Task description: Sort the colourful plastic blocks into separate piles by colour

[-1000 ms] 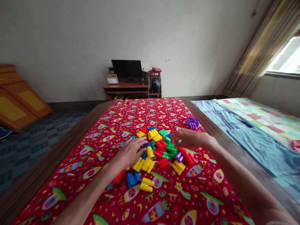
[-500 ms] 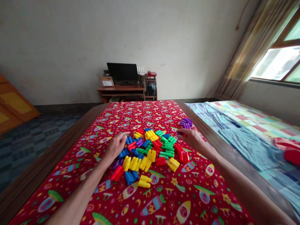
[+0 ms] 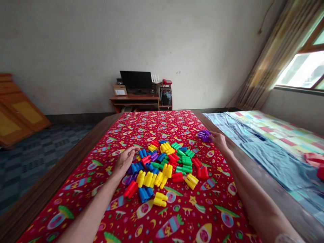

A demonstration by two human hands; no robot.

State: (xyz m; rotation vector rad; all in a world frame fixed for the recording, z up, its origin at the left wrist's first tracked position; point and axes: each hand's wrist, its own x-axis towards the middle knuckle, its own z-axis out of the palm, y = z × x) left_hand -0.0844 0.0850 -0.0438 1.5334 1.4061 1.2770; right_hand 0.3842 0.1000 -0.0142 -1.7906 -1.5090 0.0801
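My right hand is at the right edge of the cloth, its fingers pinched at a small cluster of purple toy blocks. Its fingertips partly cover the purple block they grip. My left hand rests at the left side of a mixed pile of plastic blocks, fingers loosely extended and holding nothing. The pile has yellow blocks, green blocks, red blocks and blue blocks. A purple block lies among them, and another is partly hidden near my left wrist.
A red patterned cloth covers the middle of the wooden table. To the right is a bed with a checkered cover. A desk with a monitor stands against the far wall. An orange cabinet is at left.
My right hand has moved from beside the pile outward to the right, reaching the purple cluster. My left hand stays beside the pile. The view has shifted slightly.
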